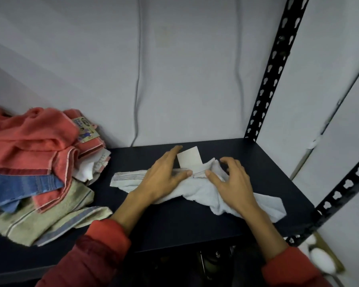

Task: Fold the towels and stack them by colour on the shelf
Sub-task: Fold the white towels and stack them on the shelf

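A white towel [197, 189] lay crumpled across the middle of the dark shelf [195, 228], long and rumpled, with thin stripes near its left end and a white tag [190, 158] standing at its far edge. The left hand [164, 175] lay flat on it, fingers straight. The right hand [232, 181] rested on it with fingers spread and slightly bent (pinching nothing visible). Unfolded towels [35, 162] in red, blue and beige were heaped at the left.
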The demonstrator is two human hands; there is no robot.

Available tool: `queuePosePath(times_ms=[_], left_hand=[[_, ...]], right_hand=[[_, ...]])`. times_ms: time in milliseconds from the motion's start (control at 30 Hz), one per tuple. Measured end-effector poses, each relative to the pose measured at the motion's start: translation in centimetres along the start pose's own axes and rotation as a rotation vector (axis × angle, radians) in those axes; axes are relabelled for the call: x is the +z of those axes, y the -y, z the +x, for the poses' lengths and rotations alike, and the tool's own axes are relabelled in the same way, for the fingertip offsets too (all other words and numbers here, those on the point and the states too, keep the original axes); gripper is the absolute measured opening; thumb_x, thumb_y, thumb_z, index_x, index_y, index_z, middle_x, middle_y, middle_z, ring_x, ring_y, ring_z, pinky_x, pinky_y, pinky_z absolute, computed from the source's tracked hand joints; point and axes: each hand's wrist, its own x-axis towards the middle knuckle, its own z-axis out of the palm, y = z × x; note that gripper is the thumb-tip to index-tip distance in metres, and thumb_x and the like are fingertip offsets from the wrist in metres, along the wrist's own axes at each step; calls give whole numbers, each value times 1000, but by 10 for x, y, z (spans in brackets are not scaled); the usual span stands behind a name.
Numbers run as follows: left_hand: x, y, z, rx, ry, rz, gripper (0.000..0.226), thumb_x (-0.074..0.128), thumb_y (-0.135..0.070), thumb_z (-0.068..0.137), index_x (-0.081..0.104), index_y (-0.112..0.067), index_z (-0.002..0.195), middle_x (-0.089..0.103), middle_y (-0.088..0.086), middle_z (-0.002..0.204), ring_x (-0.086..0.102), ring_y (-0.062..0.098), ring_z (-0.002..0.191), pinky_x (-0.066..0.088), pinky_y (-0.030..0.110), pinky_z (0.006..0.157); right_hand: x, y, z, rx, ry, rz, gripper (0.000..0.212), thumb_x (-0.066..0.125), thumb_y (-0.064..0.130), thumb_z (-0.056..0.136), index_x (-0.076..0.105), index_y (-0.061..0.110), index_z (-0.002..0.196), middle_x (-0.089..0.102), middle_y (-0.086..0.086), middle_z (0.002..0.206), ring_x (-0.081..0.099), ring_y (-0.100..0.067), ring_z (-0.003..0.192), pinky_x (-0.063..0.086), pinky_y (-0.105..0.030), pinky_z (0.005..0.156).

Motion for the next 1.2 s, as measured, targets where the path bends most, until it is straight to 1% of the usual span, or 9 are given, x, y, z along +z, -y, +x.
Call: queuePosePath(times_ms=[133, 267, 400, 533, 667, 833, 1000, 1100, 1200], left_hand=[[-14, 18, 12, -112, 5, 0, 48, 69, -49, 91, 57, -29, 133, 71, -11, 104, 66, 11, 98, 55, 43, 91], [-24, 36, 20, -146, -44, 20, 17, 74, -41, 89, 67, -26, 91, 65, -10, 72, 61, 10, 73, 55, 42, 77], [-39, 42, 21, -155, -129, -22, 24, 70, -46, 92, 65, -22, 88, 67, -9, 75, 63, 9, 73, 51, 32, 72], [-68, 55, 5, -234, 158, 90, 44, 62, -69, 86, 64, -28, 101, 69, -12, 92, 66, 9, 85, 54, 31, 79], [-98, 77, -17, -264, 242, 438, 28, 68, -55, 89, 59, -28, 86, 60, -9, 85, 62, 19, 87, 45, 33, 71], [-119, 73, -11, -270, -32, 87, 28, 68, -34, 96, 64, -12, 79, 66, 6, 73, 58, 22, 69, 42, 33, 64], [-151, 69, 16, -539, -180, -543, 40, 78, -35, 87, 73, 4, 97, 73, 26, 100, 66, 26, 85, 56, 43, 85], [-157, 72, 15, -497, -89, -597, 42, 82, -17, 83, 67, -1, 118, 71, 24, 110, 70, 29, 97, 59, 36, 88], [-145, 68, 8, -388, -200, -409, 46, 81, -3, 83, 62, -7, 124, 69, 14, 100, 67, 17, 84, 58, 18, 68]], right_hand=[[-18, -6, -5, -9, 166, -10, 40, 66, 61, 83, 66, 26, 104, 64, 15, 102, 60, -10, 99, 51, -37, 90], [-31, -11, -13, -5, 270, 108, 32, 67, 53, 87, 68, 30, 110, 66, 15, 110, 62, -5, 102, 51, -27, 90], [-39, -13, -12, 49, 312, 11, 19, 72, 36, 90, 68, 23, 104, 63, 6, 101, 60, -6, 86, 45, -16, 75], [-38, -11, -11, 23, 287, -22, 17, 70, 23, 92, 63, 15, 79, 62, 1, 77, 52, -8, 64, 41, -16, 61], [-44, -12, -1, 39, 68, 58, 19, 62, 22, 97, 54, 18, 80, 64, -6, 73, 60, -23, 70, 50, -36, 66], [-55, -4, 30, 32, -3, 73, 22, 67, 27, 95, 55, 18, 78, 66, -14, 70, 59, -25, 64, 48, -36, 62], [-76, -7, 52, 39, 470, -57, 23, 79, 32, 85, 67, 22, 102, 68, -1, 97, 64, -11, 83, 47, -20, 75], [-71, -22, 34, -3, 530, -202, 13, 77, 31, 86, 71, 21, 91, 62, 5, 98, 61, -4, 86, 42, -14, 72], [-66, -35, 20, -28, 353, -88, 18, 72, 24, 90, 64, 17, 76, 64, -2, 82, 62, -12, 73, 45, -21, 66]])
